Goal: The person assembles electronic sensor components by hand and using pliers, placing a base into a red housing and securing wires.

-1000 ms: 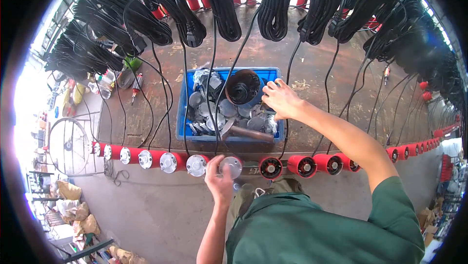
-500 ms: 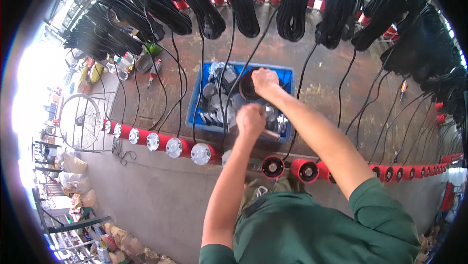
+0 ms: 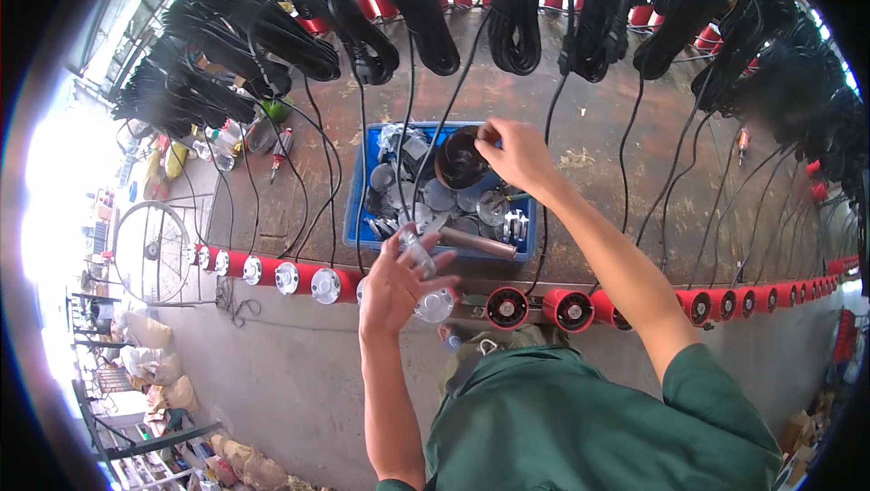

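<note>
fitting [image 3: 417, 255] lies held within half-curled left grip [image 3: 392, 293], while right grip [image 3: 518, 156], its hold unclear, is at the dark tub [image 3: 445, 163].

Head-worn fisheye view, facing down, near above the hands [image 3: 393, 292] [image 3: 521, 158]

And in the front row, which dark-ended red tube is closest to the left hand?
The leftmost dark-ended red tube, just right of the silver cap beside the left hand. The other dark-ended tubes sit farther right.

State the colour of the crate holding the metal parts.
The crate is blue; the head view shows it best.
</note>
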### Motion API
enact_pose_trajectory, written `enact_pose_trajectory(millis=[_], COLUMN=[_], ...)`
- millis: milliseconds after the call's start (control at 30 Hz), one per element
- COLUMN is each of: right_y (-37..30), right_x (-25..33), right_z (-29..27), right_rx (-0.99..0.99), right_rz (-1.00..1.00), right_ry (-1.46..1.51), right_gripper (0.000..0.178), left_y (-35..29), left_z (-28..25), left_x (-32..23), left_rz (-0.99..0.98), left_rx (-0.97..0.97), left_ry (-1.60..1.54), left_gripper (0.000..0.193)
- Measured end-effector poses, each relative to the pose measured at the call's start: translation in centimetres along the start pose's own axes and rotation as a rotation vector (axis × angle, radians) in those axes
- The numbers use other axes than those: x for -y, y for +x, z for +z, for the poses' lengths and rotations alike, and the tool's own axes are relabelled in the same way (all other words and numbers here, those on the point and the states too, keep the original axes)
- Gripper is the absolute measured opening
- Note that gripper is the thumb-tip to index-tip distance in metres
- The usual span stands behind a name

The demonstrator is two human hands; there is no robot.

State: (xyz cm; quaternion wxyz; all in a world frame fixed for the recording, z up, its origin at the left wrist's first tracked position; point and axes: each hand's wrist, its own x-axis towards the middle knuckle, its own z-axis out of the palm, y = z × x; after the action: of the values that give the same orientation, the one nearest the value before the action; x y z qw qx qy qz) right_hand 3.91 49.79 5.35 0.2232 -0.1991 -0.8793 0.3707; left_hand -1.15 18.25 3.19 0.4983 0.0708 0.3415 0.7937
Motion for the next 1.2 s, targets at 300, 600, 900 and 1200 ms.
enact_pose_trajectory(millis=[300,600,900,1200], right_y=[-11.4,-11.9,-14.8,-15.2], right_x=[7.7,9.0,7.9,7.2], right_z=[-0.7,-0.5,3.1,4.5], right_rx=[0.423,0.279,0.155,0.620], right_rz=[0.004,-0.146,0.050,0.431], right_ry=[0.631,0.387,0.451,0.928], right_gripper=[0.019,0.015,0.018,0.021], left_y=[-2.6,-3.9,-4.0,-3.2], left_z=[6.6,8.4,6.6,4.7], left_x=[2.6,2.5,4.6,6.4], left_rz=[-0.082,-0.015,0.210,0.576], left_rx=[-0.100,-0.141,-0.263,-0.311], left_ry=[-0.104,0.014,-0.139,-0.374], left_gripper=[0.065,0.071,0.083,0.094])
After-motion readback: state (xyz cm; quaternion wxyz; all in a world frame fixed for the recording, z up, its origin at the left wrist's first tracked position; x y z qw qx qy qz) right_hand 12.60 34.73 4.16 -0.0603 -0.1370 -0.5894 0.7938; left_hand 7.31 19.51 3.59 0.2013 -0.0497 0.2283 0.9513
